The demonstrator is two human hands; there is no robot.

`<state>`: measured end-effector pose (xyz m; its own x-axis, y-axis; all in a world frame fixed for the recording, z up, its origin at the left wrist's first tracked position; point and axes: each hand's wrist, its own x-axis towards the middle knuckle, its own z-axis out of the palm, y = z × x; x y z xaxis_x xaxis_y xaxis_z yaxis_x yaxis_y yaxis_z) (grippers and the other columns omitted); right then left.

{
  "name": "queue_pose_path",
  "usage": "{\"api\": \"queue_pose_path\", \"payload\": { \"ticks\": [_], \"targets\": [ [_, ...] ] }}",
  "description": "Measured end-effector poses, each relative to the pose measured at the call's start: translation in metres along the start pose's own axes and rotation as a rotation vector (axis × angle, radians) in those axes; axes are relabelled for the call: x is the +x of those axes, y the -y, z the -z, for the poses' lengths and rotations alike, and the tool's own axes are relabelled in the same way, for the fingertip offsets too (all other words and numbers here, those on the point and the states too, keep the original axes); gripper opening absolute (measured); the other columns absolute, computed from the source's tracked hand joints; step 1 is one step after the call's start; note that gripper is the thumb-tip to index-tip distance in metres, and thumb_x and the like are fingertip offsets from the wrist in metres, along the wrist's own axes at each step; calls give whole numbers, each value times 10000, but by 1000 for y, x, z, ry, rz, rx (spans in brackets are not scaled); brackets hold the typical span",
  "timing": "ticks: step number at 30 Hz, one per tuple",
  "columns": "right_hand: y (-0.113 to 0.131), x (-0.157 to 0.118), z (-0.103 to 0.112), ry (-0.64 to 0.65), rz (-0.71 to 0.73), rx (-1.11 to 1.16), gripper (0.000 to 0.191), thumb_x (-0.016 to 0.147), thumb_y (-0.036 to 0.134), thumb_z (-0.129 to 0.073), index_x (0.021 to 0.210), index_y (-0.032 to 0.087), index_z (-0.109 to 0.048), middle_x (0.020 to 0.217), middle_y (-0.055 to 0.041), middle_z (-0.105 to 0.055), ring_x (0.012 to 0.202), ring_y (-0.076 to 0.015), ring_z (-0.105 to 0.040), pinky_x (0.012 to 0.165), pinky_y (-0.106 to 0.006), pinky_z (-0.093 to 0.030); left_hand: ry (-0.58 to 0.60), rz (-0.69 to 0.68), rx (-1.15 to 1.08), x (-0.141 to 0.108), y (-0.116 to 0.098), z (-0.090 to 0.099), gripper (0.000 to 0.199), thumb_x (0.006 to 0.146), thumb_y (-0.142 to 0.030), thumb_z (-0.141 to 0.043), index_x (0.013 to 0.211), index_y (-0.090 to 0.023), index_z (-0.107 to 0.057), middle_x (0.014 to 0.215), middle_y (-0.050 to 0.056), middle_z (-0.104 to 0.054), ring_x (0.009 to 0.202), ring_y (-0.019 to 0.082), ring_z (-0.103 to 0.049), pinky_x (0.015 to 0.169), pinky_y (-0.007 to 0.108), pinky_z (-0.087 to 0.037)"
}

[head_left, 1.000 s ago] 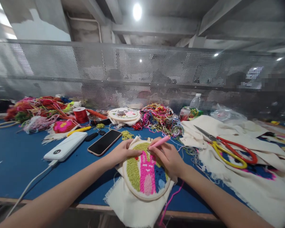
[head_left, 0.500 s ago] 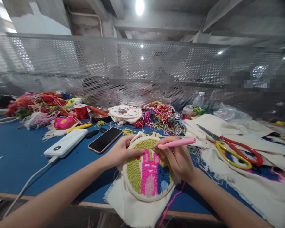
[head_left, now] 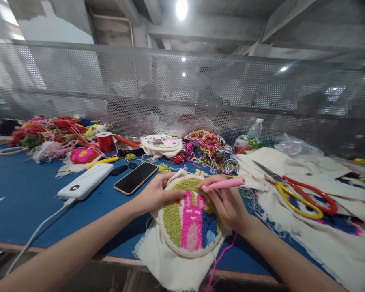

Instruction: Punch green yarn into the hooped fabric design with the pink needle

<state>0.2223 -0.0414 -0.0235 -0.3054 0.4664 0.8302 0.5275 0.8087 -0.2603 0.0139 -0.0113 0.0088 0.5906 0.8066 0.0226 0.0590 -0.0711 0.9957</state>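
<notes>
A round embroidery hoop (head_left: 173, 250) with cream cloth (head_left: 176, 271) leans over the table's front edge. Its looped yarn picture (head_left: 192, 223) has a bright pink rabbit-like figure, a green ground and a blue patch. My left hand (head_left: 162, 192) grips the hoop's upper left side, thumb on the stitched face, fingers hidden behind. In my right hand (head_left: 226, 202) is a pink punch needle (head_left: 226, 183), pinched between thumb and fingers, its tip at the stitching near the figure's ears. A pink yarn strand (head_left: 220, 259) hangs below the hoop on the right.
Left of the hoop lie a phone (head_left: 136, 178) and a white power bank (head_left: 86, 181) with a cable. Scissors (head_left: 298, 194) rest on cream cloth at right. Yarn heaps (head_left: 209, 150), a red spool (head_left: 106, 142) and another hoop (head_left: 161, 142) stand before a perforated metal screen (head_left: 115, 81).
The punch needle's handle end has shifted slightly left and down, its tip staying near the figure's ears. My left hand keeps its hold on the hoop. The whole view has shifted a little.
</notes>
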Motion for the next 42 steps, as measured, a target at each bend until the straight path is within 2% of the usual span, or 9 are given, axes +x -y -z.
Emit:
{"api": "queue_pose_path", "payload": {
  "ticks": [3,8,16,20,24,30,33,37,42],
  "targets": [
    [-2,1,1,60,31,46,107,939,185,-427,985,228,-513,903,-53,-638,814,-186,-616,713,-314,-494,12,-8,-7,1,2,2,296,727,-215,-720,1003,-155,-630,684,-28,-631,549,68,-564,526,160,-449],
    [-5,1,-1,42,-36,98,84,928,195,-476,968,226,-543,910,-48,-623,869,-188,-599,791,-340,-483,34,-18,-36,2,8,4,322,727,-223,-725,1029,-170,-626,762,-8,-663,598,84,-597,557,171,-470],
    [-4,1,-5,110,-83,5,98,933,253,-486,944,221,-577,913,-52,-622,867,-187,-587,775,-312,-470,24,-13,-68,2,7,3,322,708,-203,-732,1012,-156,-640,728,-18,-649,591,81,-589,556,167,-469],
    [-2,2,-5,127,-31,-81,122,932,254,-482,937,198,-591,902,-69,-625,842,-194,-587,740,-309,-469,-17,37,-33,4,8,3,318,689,-222,-746,981,-148,-644,741,3,-671,587,99,-608,549,182,-471],
    [0,2,-6,157,-5,-137,139,933,240,-472,943,189,-601,893,-79,-640,831,-205,-591,726,-320,-472,-5,48,-19,7,12,5,314,697,-246,-742,989,-169,-653,768,14,-690,616,118,-630,556,194,-476],
    [-8,5,-6,90,-334,56,85,855,281,-615,838,201,-639,887,-43,-662,845,-197,-616,789,-335,-476,-54,60,-46,11,15,6,292,652,-213,-775,919,-152,-673,674,-18,-666,546,86,-591,525,169,-458],
    [-12,8,-4,123,-390,134,70,849,252,-617,820,207,-662,879,-24,-683,829,-186,-628,780,-320,-479,-29,43,-65,11,16,6,289,666,-208,-768,939,-161,-685,692,-19,-679,564,85,-602,536,162,-462],
    [-11,6,-6,122,-381,104,74,842,268,-627,834,204,-661,901,-39,-685,864,-202,-630,815,-338,-471,-21,43,-91,12,17,7,358,674,-194,-763,1022,-172,-686,756,-1,-710,620,97,-633,589,172,-487],
    [-9,4,-10,117,-288,93,102,857,291,-601,855,192,-629,894,-60,-679,856,-207,-630,801,-348,-481,-33,82,-140,12,17,5,367,667,-184,-767,1024,-162,-685,749,14,-718,607,111,-644,595,198,-505]
  ]
}}
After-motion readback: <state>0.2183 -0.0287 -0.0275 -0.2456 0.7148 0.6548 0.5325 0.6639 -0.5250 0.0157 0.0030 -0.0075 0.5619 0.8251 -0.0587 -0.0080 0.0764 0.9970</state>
